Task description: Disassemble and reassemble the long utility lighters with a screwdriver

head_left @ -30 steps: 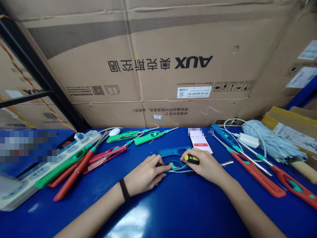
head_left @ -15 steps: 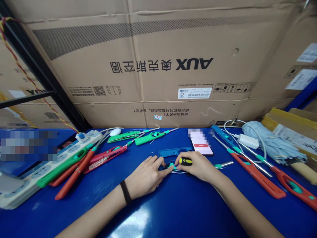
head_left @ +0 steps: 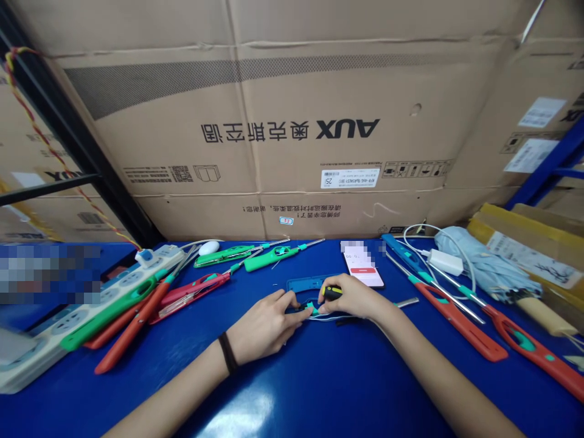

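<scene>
My left hand [head_left: 270, 321], a dark band at its wrist, is closed, with its fingertips against a small teal piece [head_left: 312, 308] of an opened long-reach lighter. In my right hand [head_left: 353, 297] lies a screwdriver [head_left: 331, 292] with a yellow-and-black handle; its shaft and tip are hidden. The right fingertips also meet the teal piece, from the other side. Just behind the hands is a blue casing half [head_left: 298, 284]. A white wire passes under the right hand, and a metal lighter tube [head_left: 407, 302] sticks out to its right.
A phone [head_left: 365, 275] lies behind my right hand. Several green and red lighters, including a green one [head_left: 269, 260], lie left beside a power strip [head_left: 64, 322]. Red lighters [head_left: 460, 316], a white adapter [head_left: 444, 262] and a folded umbrella [head_left: 483, 261] are at right. A large carton [head_left: 292, 79] stands behind.
The view has shifted slightly. My right hand has turned a little and covers more of the screwdriver handle; both hands stay at the teal piece.
</scene>
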Demonstrator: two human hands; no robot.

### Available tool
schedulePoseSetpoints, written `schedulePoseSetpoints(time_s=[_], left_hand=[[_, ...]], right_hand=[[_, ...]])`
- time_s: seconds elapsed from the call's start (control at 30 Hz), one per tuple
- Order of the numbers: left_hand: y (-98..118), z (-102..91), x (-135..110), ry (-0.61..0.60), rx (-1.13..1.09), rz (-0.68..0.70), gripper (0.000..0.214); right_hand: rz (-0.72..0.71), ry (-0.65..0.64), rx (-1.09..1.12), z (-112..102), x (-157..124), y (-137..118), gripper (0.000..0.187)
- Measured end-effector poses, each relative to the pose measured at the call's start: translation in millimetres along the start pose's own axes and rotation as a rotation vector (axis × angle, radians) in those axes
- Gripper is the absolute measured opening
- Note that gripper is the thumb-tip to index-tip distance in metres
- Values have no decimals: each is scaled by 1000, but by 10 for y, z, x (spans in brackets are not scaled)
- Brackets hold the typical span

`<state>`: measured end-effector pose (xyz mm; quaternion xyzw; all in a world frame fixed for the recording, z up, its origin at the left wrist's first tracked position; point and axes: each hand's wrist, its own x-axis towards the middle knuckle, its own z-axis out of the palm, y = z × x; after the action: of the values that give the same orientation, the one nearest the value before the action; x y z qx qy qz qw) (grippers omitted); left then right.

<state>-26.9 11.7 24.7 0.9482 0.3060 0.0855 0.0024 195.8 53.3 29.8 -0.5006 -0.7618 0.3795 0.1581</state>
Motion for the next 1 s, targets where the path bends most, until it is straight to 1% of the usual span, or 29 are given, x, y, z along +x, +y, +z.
schedulePoseSetpoints(time_s=[0.13, 0.27, 0.43, 0.57, 0.63, 0.77, 0.9, 1.0], left_hand=[[-30, 19, -11, 11, -54, -4, 34], [-52, 32, -21, 49, -92, 1, 33], [-63, 38, -29, 66, -131, -1, 32], [-61, 43, -36, 71, -186, -50, 29], [-59, 47, -38, 89, -229, -89, 22], [-57, 49, -35, 141, -321, -156, 9], [-54, 30, -23, 139, -354, -171, 5], [-60, 23, -18, 131, -373, -171, 6]], right_hand=[[-22, 1, 1, 11, -13, -5, 17], [-31, -18, -13, 40, 31, -27, 20], [-26, 8, -22, 67, 12, -29, 24], [-19, 40, -120, 84, -48, -31, 30], [-46, 41, -196, 94, -70, -50, 28], [-113, 70, -312, 111, -100, -125, 19], [-150, 68, -378, 121, -113, -178, 12], [-145, 77, -379, 124, -112, -169, 12]])
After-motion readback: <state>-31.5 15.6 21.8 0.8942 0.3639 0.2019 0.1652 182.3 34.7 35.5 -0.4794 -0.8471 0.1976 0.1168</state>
